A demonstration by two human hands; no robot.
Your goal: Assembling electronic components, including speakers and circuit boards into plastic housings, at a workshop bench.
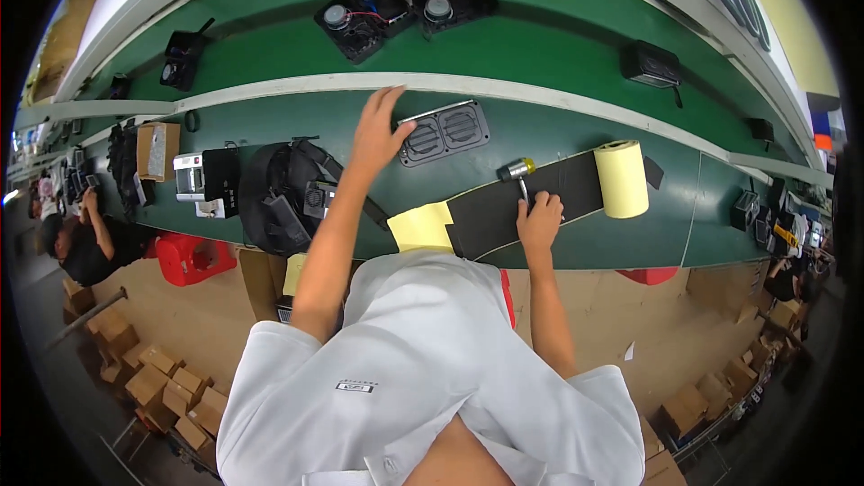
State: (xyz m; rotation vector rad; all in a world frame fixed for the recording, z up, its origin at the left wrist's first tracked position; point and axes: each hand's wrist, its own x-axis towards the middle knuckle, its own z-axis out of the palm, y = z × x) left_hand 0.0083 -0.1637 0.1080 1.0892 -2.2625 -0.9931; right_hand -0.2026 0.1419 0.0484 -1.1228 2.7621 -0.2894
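On the green bench, a grey speaker panel (pixel 444 133) with two patterned oval fields lies before me. My left hand (pixel 378 133) is at its left end, fingers stretched out and apart, the thumb at the panel's edge; whether it touches cannot be told. My right hand (pixel 540 219) is closed round the handle of a small hammer (pixel 517 169), whose metal head has a yellow end. Beneath that hand runs a black strip (pixel 486 216) with a yellow backing sheet (pixel 421 227) at its left end. A yellow roll (pixel 622 180) stands at the strip's right end.
Left of my arm lies a black backpack (pixel 274 198), beside a white-and-black device (pixel 205 178). Opened speaker housings (pixel 364 16) sit on the raised green shelf (pixel 540 45), a black box (pixel 651 65) farther right. A red stool (pixel 193 259) and another person (pixel 94 234) are at left.
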